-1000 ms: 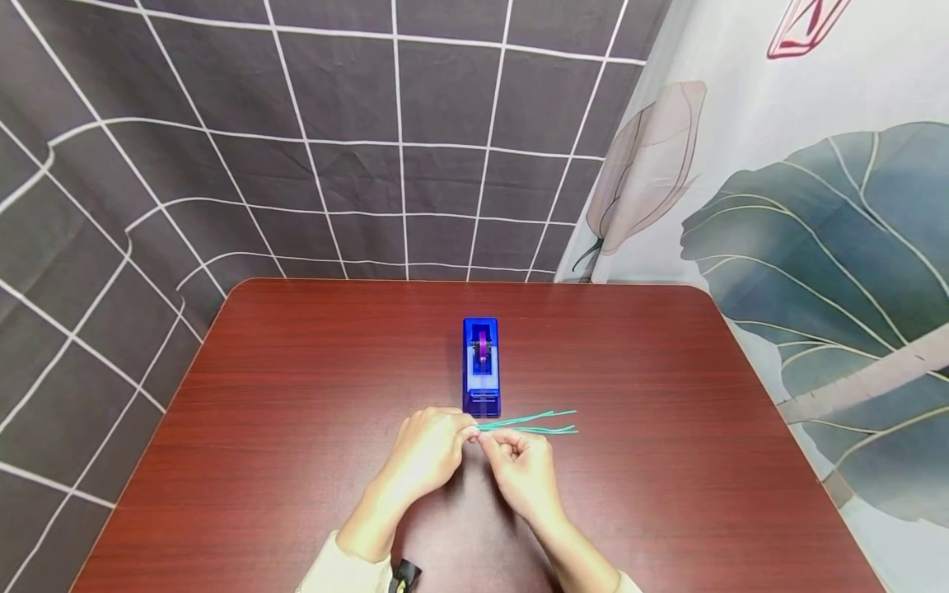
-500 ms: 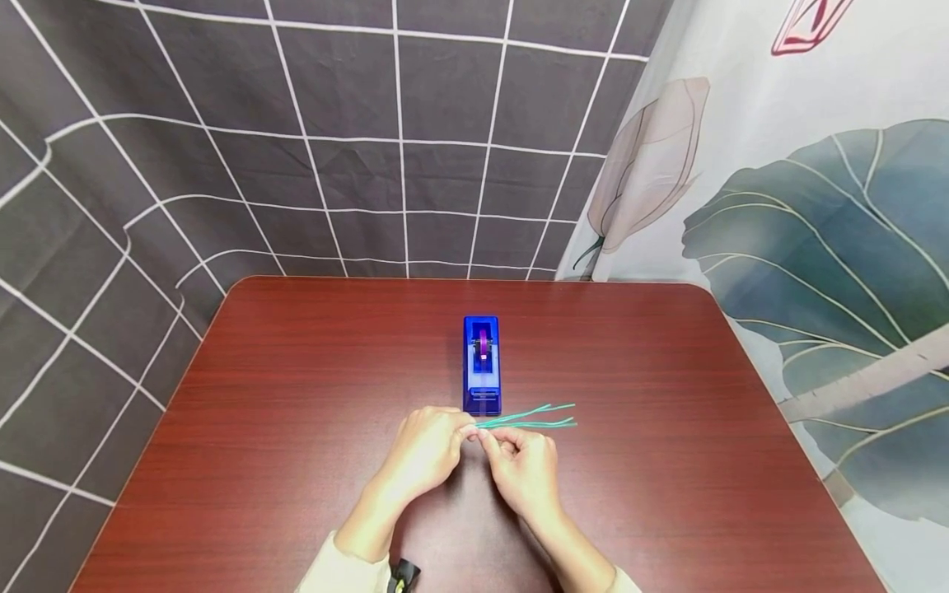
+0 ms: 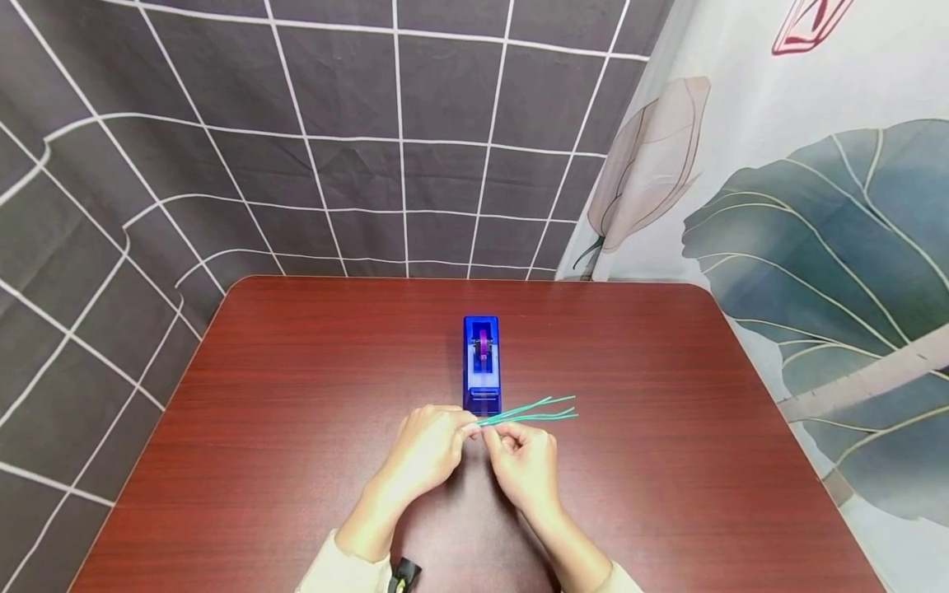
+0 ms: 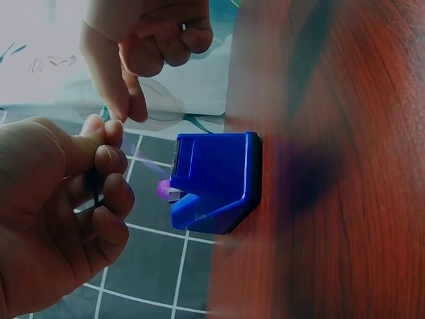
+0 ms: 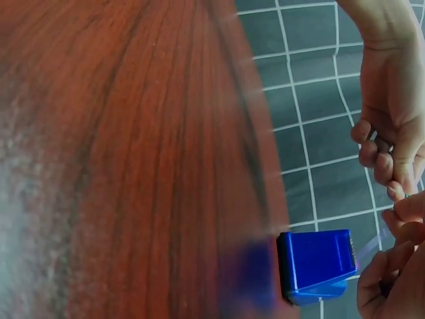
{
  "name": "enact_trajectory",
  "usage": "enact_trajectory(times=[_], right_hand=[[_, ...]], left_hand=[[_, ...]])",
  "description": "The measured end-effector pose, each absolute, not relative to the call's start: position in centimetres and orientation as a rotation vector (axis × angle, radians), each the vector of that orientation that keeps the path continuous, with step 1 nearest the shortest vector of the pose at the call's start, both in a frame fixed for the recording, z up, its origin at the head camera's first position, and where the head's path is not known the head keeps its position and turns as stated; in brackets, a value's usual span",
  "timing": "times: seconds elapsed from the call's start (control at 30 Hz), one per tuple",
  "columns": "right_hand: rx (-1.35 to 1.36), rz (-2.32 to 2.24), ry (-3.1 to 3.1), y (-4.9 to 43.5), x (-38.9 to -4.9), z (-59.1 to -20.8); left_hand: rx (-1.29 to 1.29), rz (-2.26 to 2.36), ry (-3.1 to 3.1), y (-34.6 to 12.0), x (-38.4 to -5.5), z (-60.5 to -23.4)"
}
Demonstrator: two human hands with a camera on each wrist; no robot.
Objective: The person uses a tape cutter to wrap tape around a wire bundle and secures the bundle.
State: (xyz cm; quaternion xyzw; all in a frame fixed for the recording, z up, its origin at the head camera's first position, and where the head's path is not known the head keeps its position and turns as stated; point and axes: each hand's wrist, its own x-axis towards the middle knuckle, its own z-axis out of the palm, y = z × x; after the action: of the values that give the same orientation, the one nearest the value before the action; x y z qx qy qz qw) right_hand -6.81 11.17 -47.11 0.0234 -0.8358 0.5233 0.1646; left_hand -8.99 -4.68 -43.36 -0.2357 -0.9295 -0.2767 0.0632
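Note:
In the head view my left hand [image 3: 428, 445] pinches a bundle of thin green wires [image 3: 534, 412] between thumb and forefinger. The loose ends fan out to the right. My right hand [image 3: 525, 465] pinches at the bundle close beside the left fingertips, its other fingers curled. Just beyond the hands stands a blue tape dispenser [image 3: 482, 399] with a small purple-cored roll. A faint clear strip of tape [image 4: 149, 157] stretches from its cutter towards the meeting fingertips in the left wrist view. Fingers hide where the tape meets the wires.
The red-brown wooden table [image 3: 311, 354] extends on every side of the dispenser. A dark grid-patterned curtain [image 3: 356, 173] hangs behind it, and a leaf-printed white curtain [image 3: 741, 107] on the right. A black strap [image 3: 404, 574] is at the left sleeve.
The free ends of the green wires have swung slightly upward in the head view, away from the person. Both hands have barely shifted, and the dispenser stands in the same place.

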Motion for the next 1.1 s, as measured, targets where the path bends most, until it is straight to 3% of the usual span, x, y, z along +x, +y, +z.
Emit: enact_trajectory(times=[0.23, 0.33, 0.93, 1.1], right_hand=[[-0.295, 2.573, -2.060, 11.7, -6.6, -46.1], [-0.313, 2.771, -1.930, 11.9, -6.6, -45.9], [-0.212, 2.823, -1.865, 11.7, -6.9, -46.6], [-0.158, 2.646, -2.112, 12.0, -6.9, -46.1]], left_hand=[[-0.712, -0.801, -2.790, -4.8, -9.2, -43.4], [-0.710, -0.798, -2.783, -4.8, -9.2, -43.3], [-0.707, -0.801, -2.787, -4.8, -9.3, -43.4], [-0.698, -0.780, -2.780, -4.9, -9.3, -43.5]])
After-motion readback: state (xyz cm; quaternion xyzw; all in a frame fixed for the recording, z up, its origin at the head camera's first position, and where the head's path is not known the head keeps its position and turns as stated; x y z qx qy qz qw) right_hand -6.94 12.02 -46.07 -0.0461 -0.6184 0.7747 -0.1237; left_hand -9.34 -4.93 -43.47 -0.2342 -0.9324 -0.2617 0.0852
